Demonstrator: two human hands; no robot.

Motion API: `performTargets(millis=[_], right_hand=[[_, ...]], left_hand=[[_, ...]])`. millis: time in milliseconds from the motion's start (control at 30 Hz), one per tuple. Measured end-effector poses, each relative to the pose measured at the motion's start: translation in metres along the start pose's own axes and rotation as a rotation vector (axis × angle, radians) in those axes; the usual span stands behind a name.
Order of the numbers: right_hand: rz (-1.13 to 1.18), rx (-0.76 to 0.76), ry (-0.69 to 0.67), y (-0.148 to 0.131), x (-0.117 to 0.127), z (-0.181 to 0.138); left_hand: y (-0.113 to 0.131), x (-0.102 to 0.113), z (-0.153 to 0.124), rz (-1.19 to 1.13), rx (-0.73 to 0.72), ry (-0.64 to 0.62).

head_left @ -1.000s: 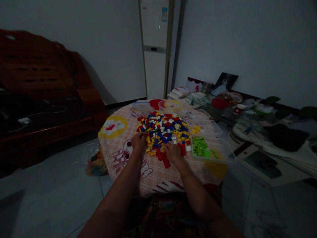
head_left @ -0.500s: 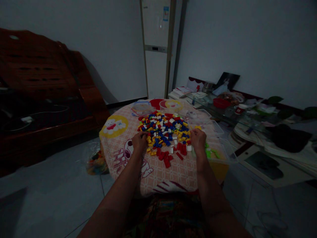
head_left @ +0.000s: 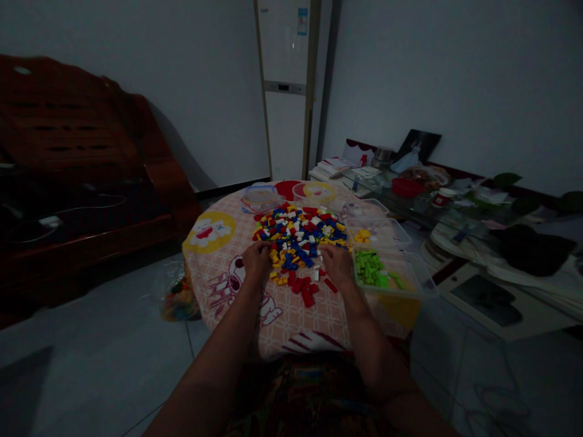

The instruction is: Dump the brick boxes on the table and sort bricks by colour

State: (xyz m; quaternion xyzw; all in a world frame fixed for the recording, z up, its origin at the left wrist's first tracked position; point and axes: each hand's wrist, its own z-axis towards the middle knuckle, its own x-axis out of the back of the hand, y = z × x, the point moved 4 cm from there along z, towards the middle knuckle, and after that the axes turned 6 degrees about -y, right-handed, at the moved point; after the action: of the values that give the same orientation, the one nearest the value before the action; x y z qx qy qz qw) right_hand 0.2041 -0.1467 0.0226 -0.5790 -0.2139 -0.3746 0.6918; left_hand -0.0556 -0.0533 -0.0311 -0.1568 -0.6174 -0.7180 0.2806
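2 hands (head_left: 256, 261) (head_left: 337, 264) reach 1 brick pile (head_left: 298, 230) beside 1 green-brick box (head_left: 410, 278).

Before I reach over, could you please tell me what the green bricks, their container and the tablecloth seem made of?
Green bricks: probably plastic, bright and evenly coloured, with blocky shapes; gloss unclear. Container: likely clear plastic, as colours beneath show through. Tablecloth: apparently matte, patterned fabric, draping over the edge.

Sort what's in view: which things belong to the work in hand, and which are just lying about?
Likely in use:
mixed toy bricks, by the left hand and right hand
green bricks in the front clear container
yellow bricks in the clear container behind it

Seemingly lying about:
red bowl
stacked papers
wooden bench
standing air conditioner
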Motion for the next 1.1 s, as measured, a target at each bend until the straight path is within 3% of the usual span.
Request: performTargets(millis=[167,400,900,1100], right_hand=[[-0.228,0.069,-0.278,-0.028,-0.035,-0.013],[-0.524,0.057,-0.417,-0.032,-0.050,-0.012],[-0.382,0.005,-0.291,-0.018,-0.052,-0.015],[-0.194,-0.011,-0.118,-0.016,-0.033,-0.012]], left_hand=[[0.001,-0.001,0.000,0.004,0.002,0.003],[0.006,0.002,-0.001,0.037,0.002,-0.015],[0.003,0.001,-0.001,0.014,-0.007,-0.005],[0.000,-0.001,0.001,0.047,-0.001,-0.007]])
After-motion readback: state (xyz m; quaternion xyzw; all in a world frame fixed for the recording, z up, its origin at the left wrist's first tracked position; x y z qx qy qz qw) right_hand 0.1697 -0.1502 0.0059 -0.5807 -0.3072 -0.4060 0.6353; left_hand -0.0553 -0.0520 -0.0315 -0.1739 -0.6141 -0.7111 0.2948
